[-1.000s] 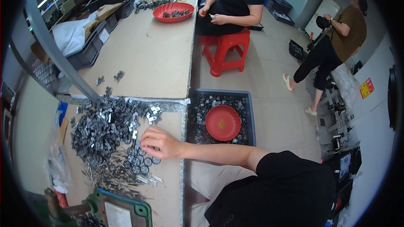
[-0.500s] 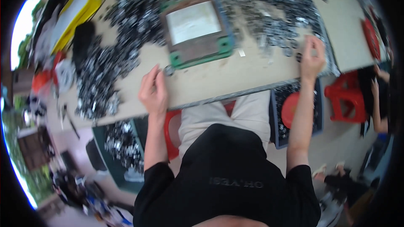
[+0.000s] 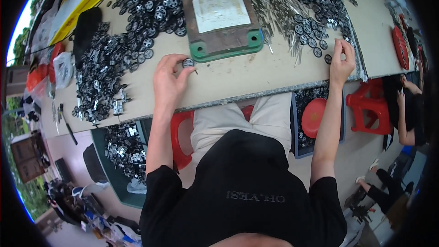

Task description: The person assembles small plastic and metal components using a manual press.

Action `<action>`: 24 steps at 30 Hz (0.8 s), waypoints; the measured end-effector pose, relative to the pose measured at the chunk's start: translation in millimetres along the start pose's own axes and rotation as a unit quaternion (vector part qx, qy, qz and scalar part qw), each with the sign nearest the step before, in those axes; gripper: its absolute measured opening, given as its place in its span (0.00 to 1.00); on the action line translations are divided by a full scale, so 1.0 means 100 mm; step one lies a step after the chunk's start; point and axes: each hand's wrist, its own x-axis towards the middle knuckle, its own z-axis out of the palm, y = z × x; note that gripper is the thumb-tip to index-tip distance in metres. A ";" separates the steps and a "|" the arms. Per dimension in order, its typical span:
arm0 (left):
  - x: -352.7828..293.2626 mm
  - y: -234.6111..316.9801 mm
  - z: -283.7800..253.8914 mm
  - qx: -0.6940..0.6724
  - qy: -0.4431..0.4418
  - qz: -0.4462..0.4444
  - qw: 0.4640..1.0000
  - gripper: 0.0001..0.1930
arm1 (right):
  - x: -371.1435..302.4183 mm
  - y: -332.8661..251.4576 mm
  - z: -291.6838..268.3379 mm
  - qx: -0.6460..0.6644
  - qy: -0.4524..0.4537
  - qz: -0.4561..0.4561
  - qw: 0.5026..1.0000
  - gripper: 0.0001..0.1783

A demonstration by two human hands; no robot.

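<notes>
My left hand [image 3: 167, 81] pinches a small black toy wheel [image 3: 188, 63] with a silver hub between thumb and fingers. A short thin metal pin [image 3: 195, 71] sticks out by the thumb. This hand is at the near left corner of a green press base [image 3: 227, 55], topped by a white pad [image 3: 222, 12]. Farther right, my right hand [image 3: 342, 67] has its fingertips drawn together above the table; what they hold, if anything, is too small to make out. Beside it lie a loose wheel [image 3: 328, 59] and several more wheels [image 3: 312, 42], next to thin metal rods [image 3: 274, 11].
A heap of wheels [image 3: 148, 32] and black-and-silver parts [image 3: 98, 82] covers the table's left side. Under the edge stand a green bin [image 3: 112, 169] and a grey bin [image 3: 344, 123] with a red dish [image 3: 314, 118]. A red stool [image 3: 368, 110] and another person's arm [image 3: 402, 119] are at right.
My left hand has moved up and slightly right, its fingers now pinching the wheel beside the press base. The right hand stays in nearly the same place. The view has shifted slightly and become sharper.
</notes>
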 end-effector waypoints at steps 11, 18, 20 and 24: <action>-0.20 -0.24 -0.18 -0.511 0.112 -0.215 0.825 0.13 | -0.66 -1.87 0.39 0.139 -0.299 -0.260 0.908 0.15; -0.45 -0.20 -0.22 -0.612 0.093 -0.224 0.753 0.13 | -1.12 -2.39 1.04 -0.011 -0.368 -0.304 0.879 0.32; -0.49 -0.21 -0.24 -0.606 0.088 -0.231 0.756 0.14 | -1.16 -2.37 1.04 -0.025 -0.371 -0.320 0.872 0.34; -0.50 -0.22 -0.23 -0.612 0.081 -0.220 0.756 0.16 | -1.13 -2.25 0.75 -0.031 -0.395 -0.335 0.855 0.35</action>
